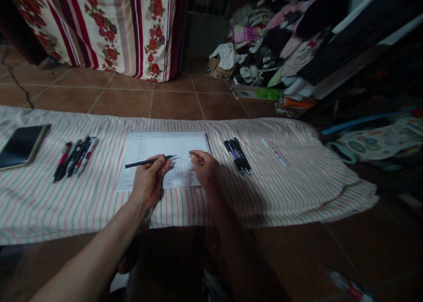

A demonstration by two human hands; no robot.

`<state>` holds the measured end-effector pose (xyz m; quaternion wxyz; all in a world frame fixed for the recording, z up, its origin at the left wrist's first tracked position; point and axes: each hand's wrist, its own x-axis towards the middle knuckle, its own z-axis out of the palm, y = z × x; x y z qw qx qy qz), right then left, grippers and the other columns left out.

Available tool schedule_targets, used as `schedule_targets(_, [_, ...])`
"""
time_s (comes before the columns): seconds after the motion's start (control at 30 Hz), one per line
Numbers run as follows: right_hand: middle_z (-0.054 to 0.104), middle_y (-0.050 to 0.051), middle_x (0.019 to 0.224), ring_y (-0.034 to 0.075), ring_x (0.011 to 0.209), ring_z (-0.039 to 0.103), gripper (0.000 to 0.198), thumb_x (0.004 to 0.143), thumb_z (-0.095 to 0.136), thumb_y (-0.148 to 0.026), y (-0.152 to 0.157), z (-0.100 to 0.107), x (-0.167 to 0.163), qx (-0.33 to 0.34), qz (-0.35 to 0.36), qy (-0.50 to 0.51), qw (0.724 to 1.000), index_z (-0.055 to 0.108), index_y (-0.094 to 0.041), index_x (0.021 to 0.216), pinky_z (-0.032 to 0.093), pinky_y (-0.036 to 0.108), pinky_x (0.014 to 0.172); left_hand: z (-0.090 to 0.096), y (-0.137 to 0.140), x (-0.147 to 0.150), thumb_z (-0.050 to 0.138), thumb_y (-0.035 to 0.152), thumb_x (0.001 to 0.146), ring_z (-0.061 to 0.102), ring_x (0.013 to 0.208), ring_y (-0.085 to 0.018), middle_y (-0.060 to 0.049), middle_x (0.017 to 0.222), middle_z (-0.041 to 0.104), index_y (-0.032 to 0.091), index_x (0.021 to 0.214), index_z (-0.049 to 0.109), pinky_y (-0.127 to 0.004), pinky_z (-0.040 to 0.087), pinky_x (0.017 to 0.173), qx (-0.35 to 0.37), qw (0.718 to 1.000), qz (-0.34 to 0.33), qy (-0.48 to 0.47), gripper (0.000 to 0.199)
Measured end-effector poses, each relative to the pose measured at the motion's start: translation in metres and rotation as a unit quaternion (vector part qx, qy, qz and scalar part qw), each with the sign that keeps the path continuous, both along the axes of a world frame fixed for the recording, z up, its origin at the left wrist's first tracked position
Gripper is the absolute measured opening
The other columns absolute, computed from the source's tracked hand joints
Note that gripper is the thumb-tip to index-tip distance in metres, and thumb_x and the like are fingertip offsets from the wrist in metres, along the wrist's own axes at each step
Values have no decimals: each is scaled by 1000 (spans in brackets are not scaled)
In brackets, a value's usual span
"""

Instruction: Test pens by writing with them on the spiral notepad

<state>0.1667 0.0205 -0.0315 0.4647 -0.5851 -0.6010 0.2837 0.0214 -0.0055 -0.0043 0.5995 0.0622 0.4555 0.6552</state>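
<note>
My left hand [150,178] grips a slim black pen [141,163] between thumb and fingers, its pointed end toward the right. Below it a spiral-bound notebook [178,139] lies flat, with a printed grid along its left side and faint marks on the pale page. Over the notebook's right part is my right hand [205,169], its thumb and forefinger pinched together. Whatever those fingertips hold, if anything, is too small to tell. The two hands are apart, and the pen's tip sits between them.
Left of the notebook lie several pens [75,158] and a dark-screened tablet [21,147]. Several dark pens [237,155] and a thin pastel-coloured stick [276,152] lie to the right. A striped cloth [297,192] covers the table. Beyond it are a floral curtain [128,33] and piled clothes [264,42].
</note>
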Motion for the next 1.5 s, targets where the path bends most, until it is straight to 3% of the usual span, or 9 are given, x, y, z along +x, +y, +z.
schedule_targets(0.1, [65, 8, 85, 20, 79, 59, 22, 78, 48, -19, -1, -1, 3, 36, 9, -89, 995, 69, -19, 82, 45, 34, 77, -1, 0, 1, 57, -4, 74, 64, 58, -9, -3, 65, 64, 8, 67, 64, -16, 56, 62, 1, 1000, -1, 0, 15])
schedule_targets(0.5, [61, 8, 91, 21, 91, 53, 19, 72, 51, -11, -3, -9, 5, 56, -15, -270, 961, 68, -19, 71, 41, 33, 85, -1, -1, 0, 54, -4, 76, 64, 56, -9, -3, 64, 64, 6, 70, 63, -15, 56, 59, 3, 1000, -11, 2, 15])
schedule_targets(0.77, [61, 8, 91, 21, 89, 55, 16, 79, 57, -27, -1, -15, 7, 62, -12, -243, 968, 70, -20, 86, 43, 34, 84, -2, -1, 1, 54, -3, 77, 64, 54, -9, -4, 62, 64, 6, 70, 63, -16, 56, 59, 1, 1000, -22, 6, 15])
schedule_targets(1.0, [62, 8, 89, 19, 86, 57, 18, 80, 52, -18, 1, -16, 13, 71, 11, -197, 978, 70, -18, 84, 48, 32, 78, -2, -1, 1, 54, -4, 77, 64, 54, -8, -3, 63, 64, 7, 69, 63, -16, 56, 59, -9, 1000, -24, 15, 16])
schedule_targets(1.2, [62, 8, 93, 18, 86, 58, 18, 79, 53, -21, -4, -7, 9, 78, 2, -141, 987, 70, -19, 86, 52, 29, 70, -2, -1, 1, 54, -4, 76, 64, 55, -9, -3, 62, 63, 6, 68, 62, -16, 56, 61, -15, 1000, -22, 11, 16])
schedule_targets(1.37, [65, 6, 87, 15, 75, 60, 17, 78, 53, -19, -4, -1, 7, 67, 28, -86, 994, 69, -19, 85, 53, 25, 63, -4, -1, 1, 54, -3, 76, 64, 57, -9, -3, 64, 64, 6, 68, 62, -18, 57, 63, -8, 1000, -23, 9, 15])
schedule_targets(1.5, [64, 5, 88, 15, 81, 60, 16, 79, 55, -21, -3, 0, 3, 84, 60, -59, 993, 69, -21, 85, 53, 24, 62, -5, -3, 2, 55, -2, 76, 65, 57, -10, -4, 65, 64, 7, 69, 62, -18, 56, 63, -5, 999, -36, 19, 13])
